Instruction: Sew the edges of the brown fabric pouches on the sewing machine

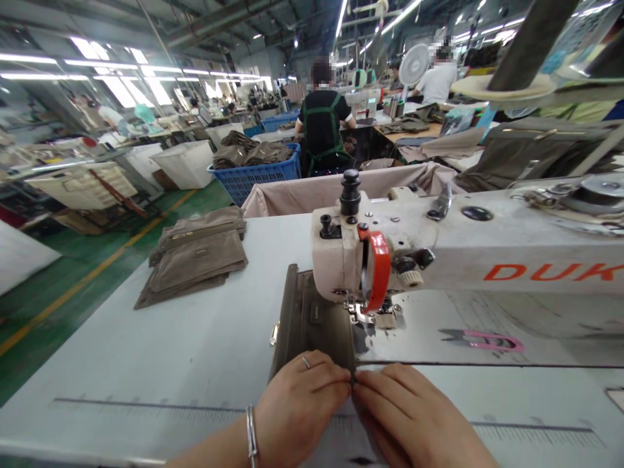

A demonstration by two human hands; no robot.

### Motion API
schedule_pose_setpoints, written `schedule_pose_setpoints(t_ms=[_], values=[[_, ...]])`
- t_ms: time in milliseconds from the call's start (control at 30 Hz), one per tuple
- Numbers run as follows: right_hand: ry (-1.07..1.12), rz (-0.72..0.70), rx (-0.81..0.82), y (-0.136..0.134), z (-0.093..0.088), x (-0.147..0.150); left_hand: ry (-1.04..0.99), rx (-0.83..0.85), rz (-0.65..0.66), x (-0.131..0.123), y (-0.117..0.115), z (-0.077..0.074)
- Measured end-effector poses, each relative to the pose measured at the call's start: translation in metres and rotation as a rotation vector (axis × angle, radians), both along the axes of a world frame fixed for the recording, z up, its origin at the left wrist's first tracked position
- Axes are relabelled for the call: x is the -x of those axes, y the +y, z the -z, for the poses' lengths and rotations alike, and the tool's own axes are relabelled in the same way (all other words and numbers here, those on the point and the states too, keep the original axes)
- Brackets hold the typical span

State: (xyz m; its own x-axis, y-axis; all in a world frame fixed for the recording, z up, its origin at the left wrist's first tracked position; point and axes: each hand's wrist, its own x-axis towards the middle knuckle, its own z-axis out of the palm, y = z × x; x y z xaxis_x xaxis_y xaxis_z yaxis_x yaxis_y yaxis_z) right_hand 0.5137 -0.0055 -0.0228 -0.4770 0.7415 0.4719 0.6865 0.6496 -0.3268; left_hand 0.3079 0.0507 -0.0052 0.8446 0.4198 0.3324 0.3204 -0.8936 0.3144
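Note:
A dark olive fabric bag panel [305, 305] with a small label and a zipper pull at its left side lies on the white sewing table [205, 351]. Its right edge runs under the presser foot [361, 315] of the sewing machine [439, 240]. My left hand [305, 406], with a ring and a bracelet, rests on the panel's near end, fingers closed on its right edge. Fingertip to fingertip with it, my right hand [409, 409] pinches the same edge from the other side. The fingers partly hide the panel's near end.
Similar olive panels [195, 257] are stacked at the table's far left. Pink-handled thread snips [482, 339] lie on the machine bed. Beyond the table stand a cloth-lined bin [287, 195] and a blue basket [258, 175] of fabric pieces. A co-worker [324, 123] sits ahead.

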Motion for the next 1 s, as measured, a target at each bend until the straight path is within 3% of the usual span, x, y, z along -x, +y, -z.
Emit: schedule_pose_setpoints(t_ms=[267, 600, 1000], values=[[-0.027, 0.034, 0.071, 0.020, -0.010, 0.002, -0.072, -0.029, 0.025, -0.005, 0.027, -0.002], [-0.139, 0.105, 0.094, 0.051, -0.007, -0.006, -0.048, -0.099, 0.029, -0.008, 0.062, 0.005], [-0.133, 0.212, 0.143, 0.062, 0.002, -0.006, 0.049, -0.149, -0.150, -0.015, 0.092, 0.011]])
